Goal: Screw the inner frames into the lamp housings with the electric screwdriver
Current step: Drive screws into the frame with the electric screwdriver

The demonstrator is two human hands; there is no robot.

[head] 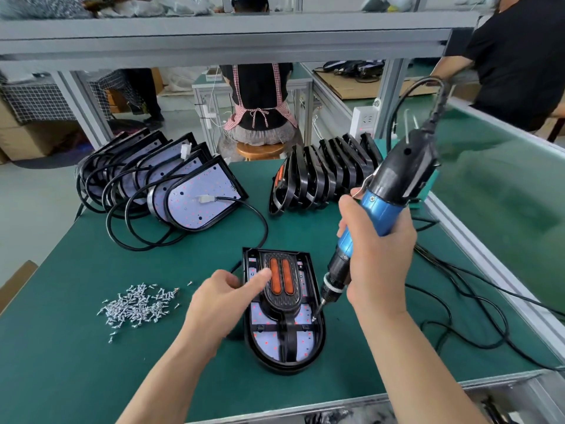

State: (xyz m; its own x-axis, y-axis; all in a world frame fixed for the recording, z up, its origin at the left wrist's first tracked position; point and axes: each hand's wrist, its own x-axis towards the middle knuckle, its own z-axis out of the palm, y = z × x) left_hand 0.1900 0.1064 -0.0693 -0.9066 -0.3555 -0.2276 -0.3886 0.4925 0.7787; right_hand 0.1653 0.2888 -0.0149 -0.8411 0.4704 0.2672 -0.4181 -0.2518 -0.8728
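Driving a screw (314, 317) just below the right hand (379, 249), fisted round the electric screwdriver (394, 185) — left hand (220, 301) pinches lamp housing (319, 341) and inner frame (282, 289); next, keep bit square.

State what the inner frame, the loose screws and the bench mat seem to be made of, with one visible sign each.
Inner frame: likely moulded black plastic, matte with a fine texture round the orange lenses. Loose screws: metal, probably plated steel, judging by their bright silvery glint. Bench mat: looks like green rubber or vinyl, smooth and dull; which cannot be told.
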